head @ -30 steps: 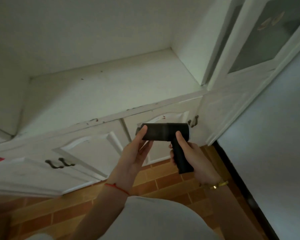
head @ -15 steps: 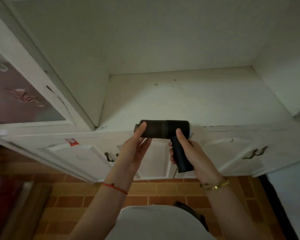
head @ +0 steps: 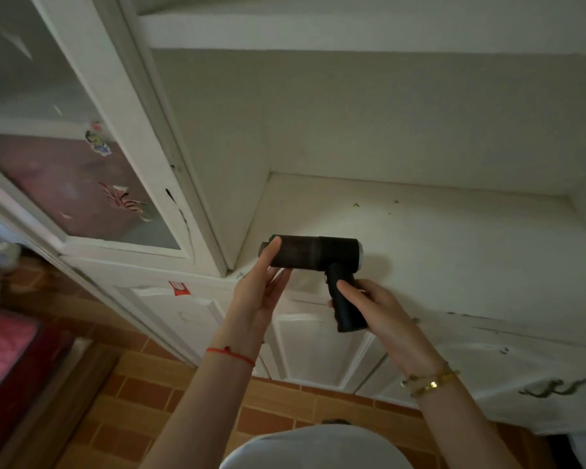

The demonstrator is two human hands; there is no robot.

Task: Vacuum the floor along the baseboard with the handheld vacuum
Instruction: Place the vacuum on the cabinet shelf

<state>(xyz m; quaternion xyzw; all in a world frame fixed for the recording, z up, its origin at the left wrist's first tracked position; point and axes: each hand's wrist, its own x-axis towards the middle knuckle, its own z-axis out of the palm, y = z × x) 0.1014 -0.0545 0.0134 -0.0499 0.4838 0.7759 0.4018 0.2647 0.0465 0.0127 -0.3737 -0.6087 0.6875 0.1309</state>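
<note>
Vacuum held up in both hands over the cabinet ledge.

Nearest the camera, the handheld vacuum (head: 315, 252) is gripped by the right hand (head: 383, 316), fingers closed round its black handle, which points down and slightly right. The left hand (head: 259, 289) is opened flat, thumb pressed on the nozzle end and fingers cupped under the barrel, so it's steadied rather than clamped there. A red string (head: 230, 354) is worn on the left wrist, a gold bracelet (head: 430, 384) on the right. Behind, the white ledge (head: 454, 238) is dotted with crumbs. No branding can be read on the vacuum; the red sticker (head: 179, 288) on the cabinet front is too blurred.
</note>
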